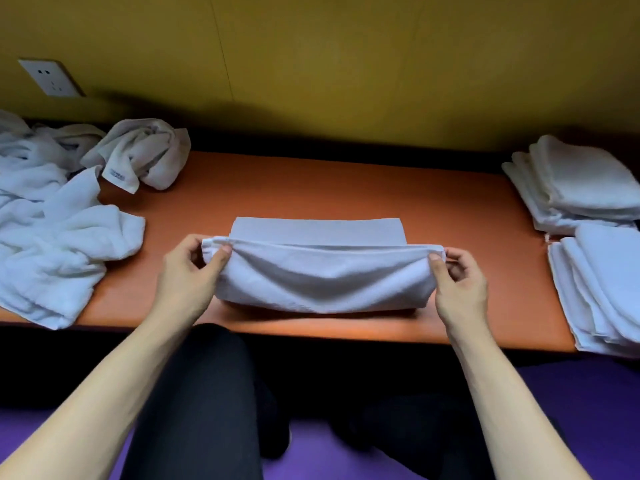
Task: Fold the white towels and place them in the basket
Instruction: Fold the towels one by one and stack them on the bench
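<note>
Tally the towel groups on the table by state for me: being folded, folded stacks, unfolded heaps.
Towel being folded, pinched at its ends by the left hand and right hand: 1
Folded towel stacks: 2
Unfolded towel heap: 1
Total: 4 groups; towels within the stacks and heap cannot be counted.

Two hands are in view, the left hand [194,271] and the right hand [457,282], and between them lies one towel being folded [322,275]. One orange table [311,181] carries everything. On its left side sits one loose heap of unfolded towels [52,216], too tangled to count apart, with one crumpled towel [145,154] lying at its far edge. On the right side stand two stacks of folded towels: the far stack [578,181] and the near stack [602,289], each several layers deep, though the exact number of towels in either cannot be told. One wall socket [52,77] shows on the yellow wall.
</note>
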Motion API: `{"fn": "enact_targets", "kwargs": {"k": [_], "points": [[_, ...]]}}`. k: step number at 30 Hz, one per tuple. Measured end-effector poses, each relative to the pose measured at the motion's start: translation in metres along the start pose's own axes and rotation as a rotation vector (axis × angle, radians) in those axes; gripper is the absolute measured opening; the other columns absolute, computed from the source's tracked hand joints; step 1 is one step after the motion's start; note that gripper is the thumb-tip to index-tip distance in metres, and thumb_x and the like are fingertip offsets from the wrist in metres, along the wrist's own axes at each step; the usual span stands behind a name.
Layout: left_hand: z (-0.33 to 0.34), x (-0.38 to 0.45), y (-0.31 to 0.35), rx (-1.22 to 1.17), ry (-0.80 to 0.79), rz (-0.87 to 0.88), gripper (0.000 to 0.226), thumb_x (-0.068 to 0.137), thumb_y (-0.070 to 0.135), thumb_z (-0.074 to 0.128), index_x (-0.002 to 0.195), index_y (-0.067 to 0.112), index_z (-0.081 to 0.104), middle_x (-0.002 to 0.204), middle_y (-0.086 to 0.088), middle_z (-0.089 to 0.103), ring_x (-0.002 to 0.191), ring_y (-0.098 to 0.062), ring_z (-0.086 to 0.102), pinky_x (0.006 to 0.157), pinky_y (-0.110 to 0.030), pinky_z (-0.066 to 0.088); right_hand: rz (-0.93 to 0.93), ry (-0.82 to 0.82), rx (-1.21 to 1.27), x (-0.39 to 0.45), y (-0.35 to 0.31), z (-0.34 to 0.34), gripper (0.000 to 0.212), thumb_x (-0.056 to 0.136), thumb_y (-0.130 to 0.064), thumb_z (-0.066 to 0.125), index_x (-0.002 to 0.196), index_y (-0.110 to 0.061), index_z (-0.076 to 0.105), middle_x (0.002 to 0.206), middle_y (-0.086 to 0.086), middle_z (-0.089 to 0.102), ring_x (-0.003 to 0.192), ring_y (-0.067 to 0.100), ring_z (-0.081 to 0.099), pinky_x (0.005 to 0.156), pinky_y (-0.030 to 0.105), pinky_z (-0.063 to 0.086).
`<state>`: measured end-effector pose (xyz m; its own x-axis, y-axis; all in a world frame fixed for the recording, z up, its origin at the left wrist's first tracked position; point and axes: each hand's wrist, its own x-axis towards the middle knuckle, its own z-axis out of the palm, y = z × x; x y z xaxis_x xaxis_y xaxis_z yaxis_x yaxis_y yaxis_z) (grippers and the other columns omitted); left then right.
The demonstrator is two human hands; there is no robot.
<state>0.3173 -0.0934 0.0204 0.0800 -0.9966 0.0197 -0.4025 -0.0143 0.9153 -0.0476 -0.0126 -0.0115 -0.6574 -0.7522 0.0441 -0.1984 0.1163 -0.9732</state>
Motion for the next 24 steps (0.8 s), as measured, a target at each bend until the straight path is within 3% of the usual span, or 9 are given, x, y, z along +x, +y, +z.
{"fn": "enact_targets", "kwargs": {"k": [4,6,10,16,20,22,24], "points": [[0.022,0.044,-0.009,0.035,0.058,-0.021,0.012,0.087,0.037,0.066,0.087,0.025,0.068,0.085,-0.011,0.072,0.074,-0.018,0.061,0.073,-0.049,0.055,-0.012,0.008,-0.049,0.044,0.004,0.023,0.008,0.096,-0.019,0.068,0.092,-0.026,0.065,0.073,0.0,0.057,0.059,-0.001,0.049,0.057,0.014,0.04],[0.032,0.064,-0.013,0.084,0.078,-0.004,0.013,0.09,0.035,0.065,0.085,0.024,0.065,0.08,-0.013,0.068,0.068,-0.018,0.055,0.064,-0.044,0.049,-0.011,0.013,-0.058,0.063,0.007,0.036,0.005,0.096,-0.019,0.068,0.093,-0.022,0.065,0.07,-0.003,0.053,0.054,-0.002,0.047,0.054,0.012,0.037],[0.05,0.1,-0.023,0.178,0.092,-0.013,0.02,0.097,0.032,0.061,0.094,0.012,0.061,0.071,0.006,0.055,0.063,-0.015,0.047,0.058,-0.033,0.035,0.001,0.02,-0.139,0.094,0.021,0.058,0.008,0.095,-0.023,0.068,0.089,-0.025,0.063,0.068,-0.007,0.052,0.057,0.001,0.045,0.058,0.02,0.039],[0.068,0.122,-0.055,0.307,0.043,-0.071,0.025,0.096,0.028,0.06,0.116,0.015,0.055,0.097,0.0,0.06,0.097,-0.029,0.058,0.081,-0.037,0.041,0.089,-0.005,-0.41,0.103,0.036,0.071,0.013,0.095,-0.032,0.064,0.097,-0.019,0.062,0.076,-0.007,0.059,0.073,0.021,0.058,0.058,0.029,0.036],[0.066,0.104,-0.062,0.674,0.064,0.197,0.035,0.092,0.029,0.058,0.124,0.014,0.054,0.112,-0.009,0.059,0.101,-0.039,0.052,0.09,-0.046,0.037,0.089,-0.026,-0.567,0.086,0.036,0.064,0.022,0.094,-0.039,0.061,0.102,-0.019,0.057,0.095,0.0,0.065,0.09,0.026,0.059,0.072,0.033,0.043],[0.065,0.085,-0.059,0.765,-0.048,0.362,0.041,0.09,0.038,0.045,0.12,0.017,0.062,0.12,-0.011,0.059,0.103,-0.041,0.054,0.089,-0.047,0.041,0.126,-0.034,-0.693,0.069,0.033,0.056,0.028,0.093,-0.043,0.059,0.102,-0.017,0.056,0.099,0.003,0.063,0.09,0.029,0.054,0.074,0.035,0.04],[0.065,0.066,-0.062,0.833,-0.231,0.343,0.052,0.088,0.05,0.036,0.126,0.027,0.063,0.137,-0.009,0.055,0.121,-0.039,0.05,0.097,-0.049,0.041,0.185,-0.048,-0.785,0.05,0.03,0.047,0.033,0.092,-0.048,0.059,0.1,-0.016,0.054,0.097,0.006,0.062,0.087,0.03,0.051,0.073,0.036,0.037]]}}
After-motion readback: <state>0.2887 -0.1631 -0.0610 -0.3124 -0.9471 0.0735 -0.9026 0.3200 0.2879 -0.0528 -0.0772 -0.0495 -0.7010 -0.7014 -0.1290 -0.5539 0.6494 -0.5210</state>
